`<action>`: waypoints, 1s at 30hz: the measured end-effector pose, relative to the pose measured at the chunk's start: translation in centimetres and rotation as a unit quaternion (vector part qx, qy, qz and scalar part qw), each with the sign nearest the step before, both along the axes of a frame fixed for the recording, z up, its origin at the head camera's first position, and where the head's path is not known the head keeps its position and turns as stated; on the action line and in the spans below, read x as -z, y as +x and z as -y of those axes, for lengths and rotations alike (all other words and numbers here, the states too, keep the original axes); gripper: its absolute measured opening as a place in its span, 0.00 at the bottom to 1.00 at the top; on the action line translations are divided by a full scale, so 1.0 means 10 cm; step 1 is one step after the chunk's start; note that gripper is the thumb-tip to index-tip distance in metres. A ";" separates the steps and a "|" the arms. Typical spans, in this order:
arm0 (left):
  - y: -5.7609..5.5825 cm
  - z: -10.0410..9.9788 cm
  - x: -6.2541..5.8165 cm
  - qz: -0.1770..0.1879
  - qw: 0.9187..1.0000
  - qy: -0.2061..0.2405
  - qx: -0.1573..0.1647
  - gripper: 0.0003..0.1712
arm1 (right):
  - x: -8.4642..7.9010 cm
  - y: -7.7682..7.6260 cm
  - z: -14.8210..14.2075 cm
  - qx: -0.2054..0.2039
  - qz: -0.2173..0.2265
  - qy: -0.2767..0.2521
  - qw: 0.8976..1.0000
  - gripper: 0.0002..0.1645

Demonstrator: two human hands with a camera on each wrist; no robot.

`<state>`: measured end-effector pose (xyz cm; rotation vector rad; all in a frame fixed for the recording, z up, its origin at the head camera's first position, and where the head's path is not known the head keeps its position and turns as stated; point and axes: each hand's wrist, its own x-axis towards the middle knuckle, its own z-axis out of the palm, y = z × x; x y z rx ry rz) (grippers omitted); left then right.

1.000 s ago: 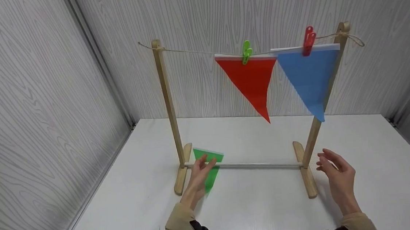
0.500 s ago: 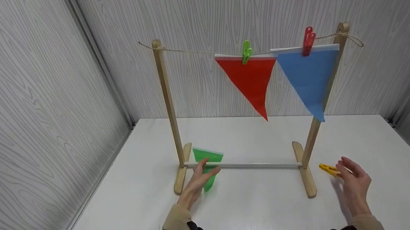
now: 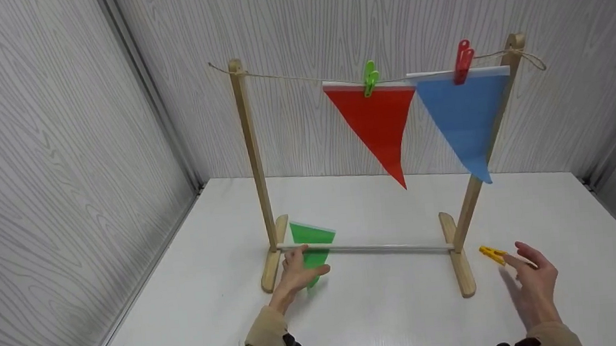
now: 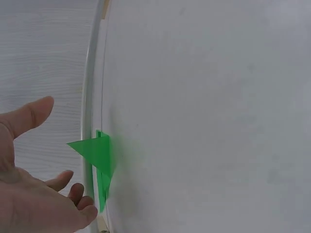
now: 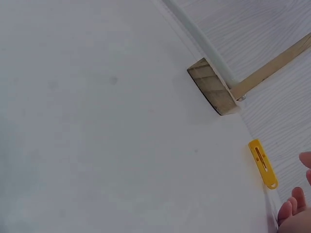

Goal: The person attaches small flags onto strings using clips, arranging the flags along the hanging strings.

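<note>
A green triangular pennant (image 3: 313, 234) lies on the white table, partly under the stand's white crossbar (image 3: 391, 248). My left hand (image 3: 296, 274) is over its left side, with the thumb held away from the fingers and the fingertips right at the crossbar. In the left wrist view the pennant (image 4: 99, 155) shows with one corner raised, and the thumb and fingers are apart from it. A yellow clothespin (image 3: 492, 255) lies on the table right of the stand. My right hand (image 3: 538, 278) is beside it, an index fingertip close to its near end; the right wrist view shows a gap between them.
The wooden stand's posts (image 3: 253, 155) carry a twine line (image 3: 289, 77). From it hang a red pennant (image 3: 378, 118) under a green clothespin (image 3: 371, 78) and a blue pennant (image 3: 468, 116) under a red clothespin (image 3: 463, 62). Patterned panels (image 3: 54, 160) surround the table.
My right hand has moved right and toward me, bringing the yellow clothespin into view, and its fingers have spread. My left thumb has moved down, away from the crossbar.
</note>
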<state>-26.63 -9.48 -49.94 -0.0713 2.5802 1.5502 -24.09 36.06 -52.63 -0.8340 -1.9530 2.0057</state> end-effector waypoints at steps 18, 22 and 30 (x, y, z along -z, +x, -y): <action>0.00 0.05 0.06 -0.026 0.977 -0.193 0.085 0.34 | 0.04 -0.03 -0.13 -0.124 0.071 0.156 0.977 0.38; 0.02 0.06 0.05 -0.012 0.969 -0.222 0.106 0.34 | 0.05 -0.02 -0.15 -0.134 0.078 0.170 0.973 0.38; 0.02 0.08 -0.01 -0.008 0.961 -0.231 0.149 0.36 | 0.04 0.02 -0.18 -0.154 0.067 0.206 0.964 0.38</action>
